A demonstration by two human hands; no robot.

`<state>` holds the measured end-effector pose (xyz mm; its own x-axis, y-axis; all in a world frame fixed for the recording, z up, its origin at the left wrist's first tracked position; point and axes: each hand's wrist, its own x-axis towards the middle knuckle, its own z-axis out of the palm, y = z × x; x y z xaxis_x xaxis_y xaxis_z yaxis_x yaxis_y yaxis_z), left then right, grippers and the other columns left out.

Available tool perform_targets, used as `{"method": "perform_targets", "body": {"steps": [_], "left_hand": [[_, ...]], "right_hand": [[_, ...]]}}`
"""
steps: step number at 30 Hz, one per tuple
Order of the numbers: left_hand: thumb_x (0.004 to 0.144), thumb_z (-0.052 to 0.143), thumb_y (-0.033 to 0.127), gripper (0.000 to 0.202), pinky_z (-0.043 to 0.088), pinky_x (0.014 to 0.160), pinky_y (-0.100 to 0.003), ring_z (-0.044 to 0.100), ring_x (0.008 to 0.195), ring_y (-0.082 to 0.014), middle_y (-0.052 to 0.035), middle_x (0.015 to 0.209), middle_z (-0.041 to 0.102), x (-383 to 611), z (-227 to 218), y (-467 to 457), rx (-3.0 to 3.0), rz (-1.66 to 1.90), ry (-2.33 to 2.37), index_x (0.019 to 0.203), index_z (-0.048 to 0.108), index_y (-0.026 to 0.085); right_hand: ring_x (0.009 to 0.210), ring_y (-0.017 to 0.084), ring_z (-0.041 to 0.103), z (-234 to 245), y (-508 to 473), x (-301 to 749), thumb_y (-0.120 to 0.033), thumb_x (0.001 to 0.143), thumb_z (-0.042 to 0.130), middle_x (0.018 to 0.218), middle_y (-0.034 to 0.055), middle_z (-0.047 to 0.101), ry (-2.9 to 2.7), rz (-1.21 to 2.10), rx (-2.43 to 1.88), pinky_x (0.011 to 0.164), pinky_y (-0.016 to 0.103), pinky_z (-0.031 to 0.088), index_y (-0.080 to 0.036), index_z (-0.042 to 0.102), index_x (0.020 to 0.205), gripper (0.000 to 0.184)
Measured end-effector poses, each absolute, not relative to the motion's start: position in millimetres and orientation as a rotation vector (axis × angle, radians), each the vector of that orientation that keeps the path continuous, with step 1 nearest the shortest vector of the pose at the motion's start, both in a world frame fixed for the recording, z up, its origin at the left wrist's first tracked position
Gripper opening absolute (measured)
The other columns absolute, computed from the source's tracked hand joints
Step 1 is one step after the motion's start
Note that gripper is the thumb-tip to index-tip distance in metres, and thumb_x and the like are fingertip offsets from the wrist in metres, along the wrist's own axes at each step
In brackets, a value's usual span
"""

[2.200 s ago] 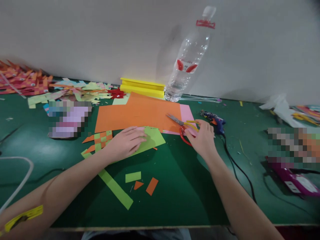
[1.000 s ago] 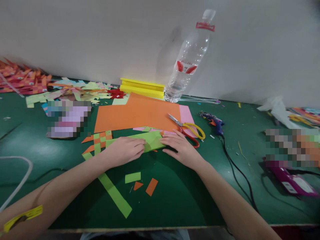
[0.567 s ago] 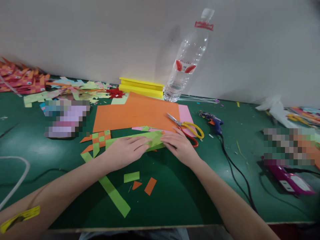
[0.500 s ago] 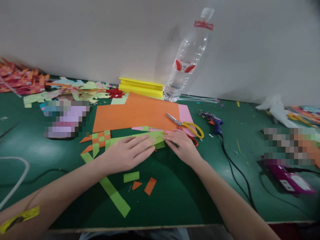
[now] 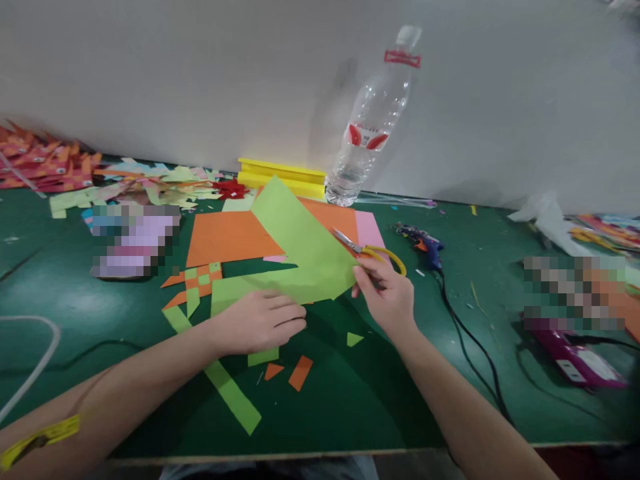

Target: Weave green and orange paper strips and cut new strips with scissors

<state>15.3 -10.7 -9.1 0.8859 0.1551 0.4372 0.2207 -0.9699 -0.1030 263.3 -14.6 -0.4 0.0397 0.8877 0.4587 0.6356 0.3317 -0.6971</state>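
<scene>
A light green paper sheet (image 5: 310,267) lies partly lifted over orange paper (image 5: 225,237), with one flap reaching up and back. My right hand (image 5: 387,290) pinches its right edge between thumb and fingers. My left hand (image 5: 265,321) rests over the sheet's lower edge, fingers side by side and slightly bent, thumb hidden. Scissors (image 5: 367,251) with yellow handles lie just behind my right hand, their lower part covered. Left of the sheet is an orange-and-green woven paper fish (image 5: 204,279). A long green strip (image 5: 233,395) runs out from under my left forearm.
Small orange scraps (image 5: 301,373) and a green triangle (image 5: 355,339) lie in front. Behind stand a tilted water bottle (image 5: 370,127) and a folded yellow piece (image 5: 283,179). A corded glue gun (image 5: 425,245) lies right, a phone (image 5: 135,243) left. Paper scraps (image 5: 150,183) pile at the back left.
The green sheet has spread from a folded band, its flap now standing up over the orange paper. My right hand moved right; my left hand drew back slightly. A small green triangle now shows on the table.
</scene>
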Motion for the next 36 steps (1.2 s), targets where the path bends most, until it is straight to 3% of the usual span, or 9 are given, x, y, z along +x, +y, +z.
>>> {"method": "perform_targets", "body": {"steps": [6,9,14,18,22,28,36], "left_hand": [[0.088,0.042,0.012,0.020,0.049,0.081,-0.034,0.062,0.091,-0.0201,-0.0068,0.096,0.069,18.5,-13.2,-9.4,-3.000,-0.617,-0.420,0.096,0.061,0.013],[0.090,0.041,0.015,0.021,0.049,0.083,-0.034,0.062,0.095,-0.0203,-0.0073,0.098,0.070,19.1,-14.5,-8.6,-3.054,-0.616,-0.462,0.098,0.061,0.014],[0.090,0.043,0.016,0.022,0.050,0.082,-0.032,0.063,0.094,-0.0190,-0.0071,0.099,0.070,17.6,-15.0,-6.6,-3.085,-0.712,-0.531,0.101,0.062,0.013],[0.090,0.043,0.017,0.023,0.049,0.086,-0.031,0.063,0.094,-0.0180,-0.0054,0.100,0.070,18.0,-12.9,-6.7,-3.079,-0.726,-0.586,0.101,0.063,0.013],[0.091,0.042,0.024,0.029,0.046,0.092,-0.035,0.059,0.106,-0.0205,-0.0072,0.112,0.066,16.7,-14.1,-6.6,-3.101,-0.676,-0.701,0.113,0.058,0.015],[0.074,0.057,0.061,0.067,0.035,0.099,-0.051,0.054,0.110,-0.0342,-0.0145,0.114,0.063,9.8,-26.6,-6.2,-3.237,-0.656,-1.233,0.124,0.053,0.017],[0.070,0.067,0.052,0.086,0.030,0.106,-0.046,0.042,0.125,-0.0295,-0.0057,0.129,0.055,12.0,-11.6,-6.1,-3.818,-0.818,-1.513,0.142,0.025,0.030]], "right_hand": [[0.046,0.015,0.061,-7.1,-8.1,261.1,-0.032,0.084,0.050,0.046,-0.0015,0.061,-1.795,0.652,-1.583,0.056,0.028,0.051,-0.013,0.064,0.107,0.033],[0.048,0.015,0.063,-5.6,-8.7,258.1,-0.033,0.083,0.052,0.054,0.0001,0.064,-1.724,0.794,-1.545,0.058,0.029,0.052,-0.014,0.064,0.110,0.035],[0.046,0.012,0.060,-4.0,-10.4,253.6,-0.036,0.078,0.060,0.071,0.0028,0.069,-1.412,1.136,-1.396,0.052,0.028,0.051,-0.016,0.065,0.107,0.035],[0.043,0.008,0.055,-10.2,-8.3,252.1,-0.034,0.074,0.066,0.069,0.0010,0.067,-1.200,1.331,-1.269,0.046,0.025,0.048,-0.018,0.068,0.100,0.031],[0.043,0.006,0.053,-12.2,-7.7,251.5,-0.033,0.071,0.070,0.070,0.0002,0.065,-1.066,1.427,-1.218,0.042,0.021,0.045,-0.017,0.068,0.096,0.029],[0.036,0.005,0.049,-7.0,-13.6,250.2,-0.032,0.073,0.068,0.056,-0.0039,0.059,-1.241,1.598,-1.321,0.037,0.020,0.039,-0.015,0.065,0.088,0.023],[0.042,0.008,0.059,-5.0,-19.4,245.4,-0.035,0.078,0.063,0.068,0.0002,0.065,-1.472,1.663,-1.314,0.045,0.022,0.046,-0.014,0.062,0.090,0.024]]}}
